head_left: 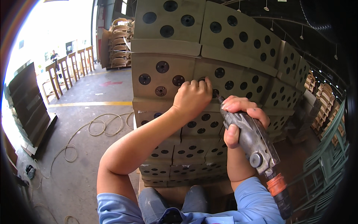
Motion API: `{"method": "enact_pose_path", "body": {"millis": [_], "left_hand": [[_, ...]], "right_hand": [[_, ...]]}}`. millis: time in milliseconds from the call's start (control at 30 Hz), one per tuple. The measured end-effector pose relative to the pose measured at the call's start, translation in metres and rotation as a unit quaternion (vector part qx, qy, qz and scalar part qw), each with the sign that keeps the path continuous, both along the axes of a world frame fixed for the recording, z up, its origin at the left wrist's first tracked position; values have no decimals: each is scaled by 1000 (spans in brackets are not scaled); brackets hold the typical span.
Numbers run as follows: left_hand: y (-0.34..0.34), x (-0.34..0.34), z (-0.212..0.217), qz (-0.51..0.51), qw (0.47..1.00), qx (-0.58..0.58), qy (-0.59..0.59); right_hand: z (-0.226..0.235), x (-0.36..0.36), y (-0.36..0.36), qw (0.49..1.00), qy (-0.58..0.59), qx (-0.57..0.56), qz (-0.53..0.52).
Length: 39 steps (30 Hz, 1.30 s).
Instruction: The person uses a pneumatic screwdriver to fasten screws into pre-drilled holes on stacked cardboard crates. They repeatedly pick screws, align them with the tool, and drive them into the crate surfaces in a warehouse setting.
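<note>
Two hands work the stacked wooden panels (238, 74): left hand (192, 98) pinches a small fitting at a hole, right hand (242, 119) clenches the pneumatic driver (257, 149), tip pointing up-left, just beside it

Light-blue short sleeves (257, 198), paint-flecked grey trousers (156, 203)

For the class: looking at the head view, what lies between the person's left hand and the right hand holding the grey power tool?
In the head view, only the tool's tip and a perforated panel behind it lie between the left hand and right hand.
</note>
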State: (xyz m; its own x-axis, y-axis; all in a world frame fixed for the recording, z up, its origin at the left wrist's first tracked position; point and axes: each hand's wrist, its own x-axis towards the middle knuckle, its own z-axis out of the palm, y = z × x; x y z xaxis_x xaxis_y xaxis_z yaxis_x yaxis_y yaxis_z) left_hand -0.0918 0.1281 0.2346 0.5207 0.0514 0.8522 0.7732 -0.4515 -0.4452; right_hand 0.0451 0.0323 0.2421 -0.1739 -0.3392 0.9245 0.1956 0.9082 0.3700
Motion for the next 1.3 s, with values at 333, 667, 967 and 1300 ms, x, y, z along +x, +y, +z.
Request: {"method": "enact_pose_path", "body": {"millis": [333, 667, 967, 1300], "left_hand": [[4, -2, 8, -39, 999, -26, 5], [-5, 12, 11, 10, 1000, -19, 2], [-12, 15, 16, 29, 998, -41, 24], [8, -5, 8, -57, 998, -29, 7]], "right_hand": [[-2, -2, -3, 1000, -2, -8, -5], [-5, -3, -5, 999, -6, -40, 29], [-5, -1, -6, 999, 1, -43, 33], [-9, 1, -5, 999, -15, -38, 23]]}}
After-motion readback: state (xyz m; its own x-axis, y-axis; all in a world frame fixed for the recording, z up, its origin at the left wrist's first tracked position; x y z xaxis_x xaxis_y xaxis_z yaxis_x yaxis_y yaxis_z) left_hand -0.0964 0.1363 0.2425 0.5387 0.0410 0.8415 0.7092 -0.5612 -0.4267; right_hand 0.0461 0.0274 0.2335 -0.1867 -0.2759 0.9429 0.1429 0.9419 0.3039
